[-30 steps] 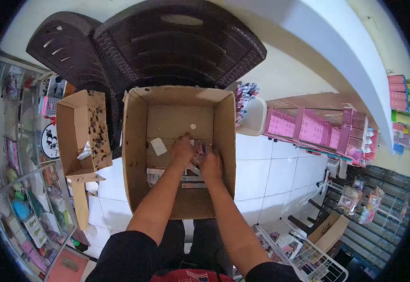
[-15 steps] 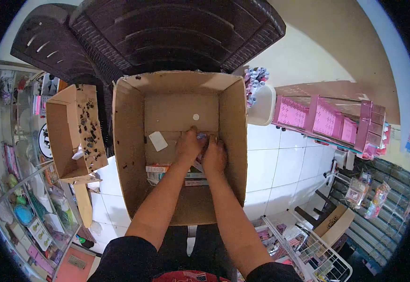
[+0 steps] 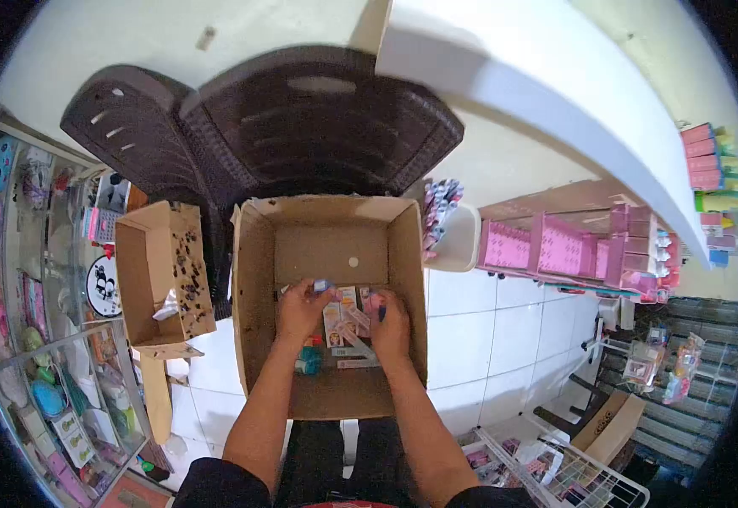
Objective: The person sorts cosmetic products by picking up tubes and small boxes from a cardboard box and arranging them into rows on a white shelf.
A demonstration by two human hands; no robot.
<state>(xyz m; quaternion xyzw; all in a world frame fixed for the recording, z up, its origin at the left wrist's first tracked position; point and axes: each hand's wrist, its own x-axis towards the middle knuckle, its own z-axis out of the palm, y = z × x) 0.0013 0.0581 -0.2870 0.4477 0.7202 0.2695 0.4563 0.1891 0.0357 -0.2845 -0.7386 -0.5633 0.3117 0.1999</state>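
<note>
Both my hands are inside a deep open cardboard box in front of me. My left hand is closed, with a small blue-and-pink packet pinched at its fingertips. On the right side of the box, my right hand is curled round something small, pinkish and dark, mostly hidden by the fingers. Between the hands lie several small printed cartons, some with a face on them. A teal item rests beside my left wrist. A white round spot shows on the cardboard beyond them.
A smaller cardboard box stands to the left by a glass display case. Dark plastic chairs are behind. At right are a pale bin, pink baskets and a white wire rack.
My hands have moved apart from close together, and the small packet now shows in my left hand. The teal item and more cartons are visible. The view has tilted up.
</note>
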